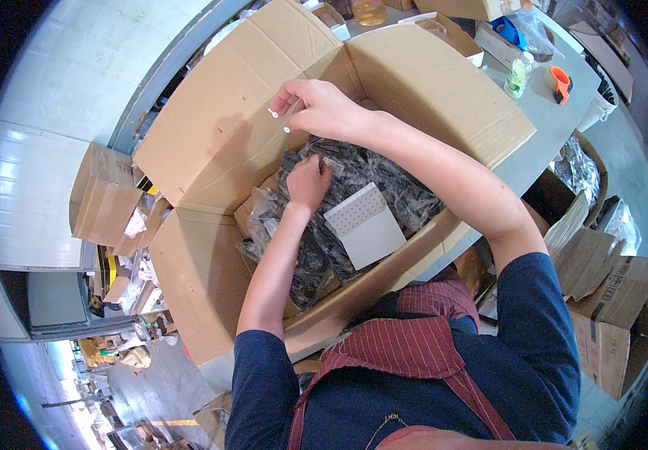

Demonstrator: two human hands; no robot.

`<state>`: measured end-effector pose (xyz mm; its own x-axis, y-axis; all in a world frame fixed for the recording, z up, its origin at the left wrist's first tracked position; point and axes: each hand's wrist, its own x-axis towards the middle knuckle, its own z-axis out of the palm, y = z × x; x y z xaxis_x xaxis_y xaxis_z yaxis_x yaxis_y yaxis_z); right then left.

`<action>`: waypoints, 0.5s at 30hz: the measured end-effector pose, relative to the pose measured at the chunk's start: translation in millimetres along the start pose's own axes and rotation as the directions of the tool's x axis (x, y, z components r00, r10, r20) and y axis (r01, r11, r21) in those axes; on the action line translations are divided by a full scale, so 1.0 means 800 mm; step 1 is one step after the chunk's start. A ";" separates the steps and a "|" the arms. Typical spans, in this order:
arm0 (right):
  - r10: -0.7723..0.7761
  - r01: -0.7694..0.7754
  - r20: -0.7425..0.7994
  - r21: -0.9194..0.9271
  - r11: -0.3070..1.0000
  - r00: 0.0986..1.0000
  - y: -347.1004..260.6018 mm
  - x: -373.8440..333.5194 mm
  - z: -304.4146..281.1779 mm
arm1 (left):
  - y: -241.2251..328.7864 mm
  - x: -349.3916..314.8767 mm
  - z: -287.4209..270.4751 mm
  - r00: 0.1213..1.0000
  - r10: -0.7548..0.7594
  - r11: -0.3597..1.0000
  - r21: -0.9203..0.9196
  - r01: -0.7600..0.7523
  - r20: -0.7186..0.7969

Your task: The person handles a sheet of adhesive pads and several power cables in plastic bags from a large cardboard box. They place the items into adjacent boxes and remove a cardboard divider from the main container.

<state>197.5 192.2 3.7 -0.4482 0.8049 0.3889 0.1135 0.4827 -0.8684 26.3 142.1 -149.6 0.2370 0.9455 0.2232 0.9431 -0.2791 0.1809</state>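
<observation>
A large open cardboard box [196, 251] stands before me, holding clear plastic bags with dark contents [395, 180]. My left hand [309, 182] is closed at the bags, its fingers curled on the plastic; exactly what they pinch is partly hidden. Above the box's inside, my right hand [324, 111] has its fingers bent. One small white round piece [273, 114] is at its fingertip, another small white round piece [288, 130] by the thumb tip. On the bags lies a white sheet [369, 229] with rows of small dots across its upper part.
Beyond the box, the grey table bears a small bottle with green [519, 75], an orange tape dispenser [560, 84] and more cartons. Stacked cardboard boxes [103, 195] stand at the left. Further cartons [612, 315] and folded cardboard are at my right.
</observation>
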 end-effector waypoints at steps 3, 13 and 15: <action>-0.012 0.012 -0.005 0.015 1.000 1.000 0.000 0.001 0.003 | -0.009 0.001 0.001 0.993 -0.116 0.987 -0.109 0.116 0.009; -0.001 0.001 0.017 0.016 1.000 1.000 -0.004 -0.001 -0.003 | -0.055 0.003 -0.009 0.885 -0.463 0.833 -0.314 0.456 0.056; 0.001 -0.001 0.020 0.020 1.000 1.000 -0.007 0.000 -0.001 | -0.068 0.002 -0.009 0.866 -0.485 0.789 -0.367 0.493 0.121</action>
<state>197.6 189.8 8.5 -0.4658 0.7981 0.3821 0.0959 0.4748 -0.8749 -26.6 157.6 -152.4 -0.2240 0.9745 -0.0102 0.7749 0.1845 0.6045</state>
